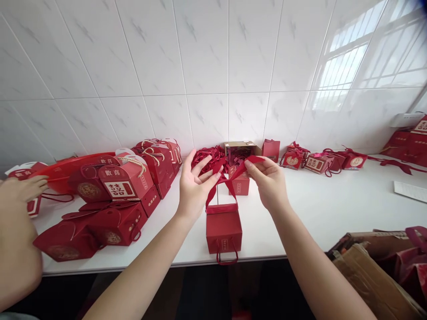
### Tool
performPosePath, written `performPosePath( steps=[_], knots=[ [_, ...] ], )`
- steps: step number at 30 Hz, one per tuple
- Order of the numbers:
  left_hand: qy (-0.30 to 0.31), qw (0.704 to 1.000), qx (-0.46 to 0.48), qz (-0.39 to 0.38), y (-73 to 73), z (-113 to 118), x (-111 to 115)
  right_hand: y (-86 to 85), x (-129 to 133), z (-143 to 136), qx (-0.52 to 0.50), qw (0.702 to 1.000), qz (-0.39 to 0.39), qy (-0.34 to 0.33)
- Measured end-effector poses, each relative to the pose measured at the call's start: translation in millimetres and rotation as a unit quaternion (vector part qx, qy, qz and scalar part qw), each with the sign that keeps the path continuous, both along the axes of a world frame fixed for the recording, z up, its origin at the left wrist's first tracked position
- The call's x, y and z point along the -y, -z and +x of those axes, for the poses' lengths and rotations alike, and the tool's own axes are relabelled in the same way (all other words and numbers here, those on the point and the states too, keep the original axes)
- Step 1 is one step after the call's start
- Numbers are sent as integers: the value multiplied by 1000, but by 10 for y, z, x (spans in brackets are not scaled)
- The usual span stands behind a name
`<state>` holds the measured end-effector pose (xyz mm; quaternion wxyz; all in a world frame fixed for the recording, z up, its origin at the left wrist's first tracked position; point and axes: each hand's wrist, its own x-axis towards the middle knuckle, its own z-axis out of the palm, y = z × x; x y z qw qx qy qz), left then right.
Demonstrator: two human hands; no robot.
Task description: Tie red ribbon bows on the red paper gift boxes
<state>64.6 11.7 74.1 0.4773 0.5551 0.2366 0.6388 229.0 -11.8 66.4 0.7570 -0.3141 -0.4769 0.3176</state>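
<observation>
two hands and a red ribbon over a small box

a person's two bare hands are raised above a white table point(316, 204), seen from the head. the right hand point(271, 184) pinches a red ribbon point(230, 184) between thumb and fingers. the left hand point(196, 189) has its fingers fanned apart, palm turned inward, thumb tip against the ribbon; whether it grips the ribbon, i cannot tell. the ribbon runs down from the hands to a red box point(224, 231), which stands near the table's front edge, between the forearms, with a cord handle point(227, 258) hanging at its front.

behind the ribbon is a second box point(240, 186), partly hidden, and farther back a heap of red ribbons point(204, 158) beside a carton point(243, 144). to the right, small boxes point(318, 163) sit in a row near the tiled wall point(207, 53). to the left, larger red boxes point(122, 186) with gold and white prints are stacked beside an orange-red tray point(60, 178). at the far left another person's hand point(36, 189) is at the tray's edge, blurred. cardboard point(370, 275) fills the lower right corner.
</observation>
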Motion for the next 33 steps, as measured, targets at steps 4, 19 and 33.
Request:
performPosePath(
  steps=[4, 19, 33],
  knots=[
    [84, 985, 87, -125, -56, -9, -47, -200, -58, -13, 76, 997, 11, -18],
    [-115, 979, -93, -143, 974, -1222, -196, 1277, 329, 694, -40, 977, -198, 74],
    [-31, 998, 27, -44, -231, -747, -349, -195, 94, 531, 55, 990, -19, 132]
  ],
)
